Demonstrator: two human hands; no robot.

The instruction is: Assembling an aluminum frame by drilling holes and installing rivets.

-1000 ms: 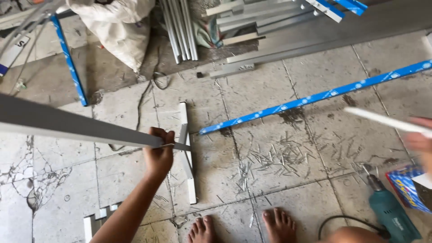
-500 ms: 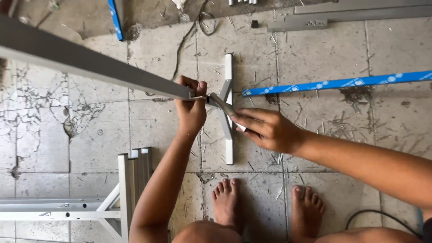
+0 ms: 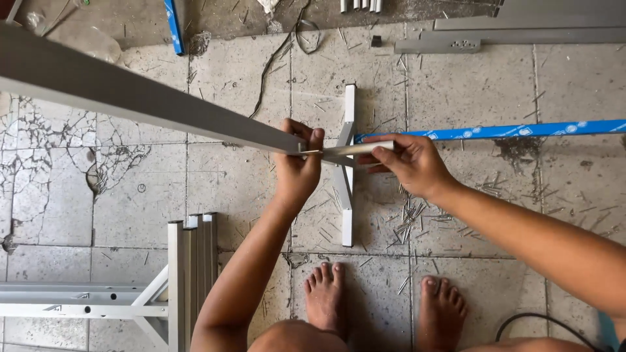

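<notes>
A long grey aluminium bar (image 3: 130, 104) runs from the upper left down to the middle of the view. My left hand (image 3: 298, 171) grips its near end. My right hand (image 3: 407, 163) pinches a short pale metal strip (image 3: 362, 148), held level against that end of the bar. Beneath both hands a white T-shaped metal piece (image 3: 348, 208) lies on the tiled floor. My bare feet (image 3: 385, 300) stand just below it.
A blue-wrapped profile (image 3: 508, 131) lies across the floor to the right. Grey metal sections (image 3: 469, 36) lie at the top right, a white metal frame (image 3: 163, 287) at the lower left. Metal shavings (image 3: 407, 215) litter the cracked tiles, and a black cable (image 3: 541, 319) curls at the lower right.
My right hand came in from the right with the strip and now holds it level against the bar's end. The view shifted left and closer.
</notes>
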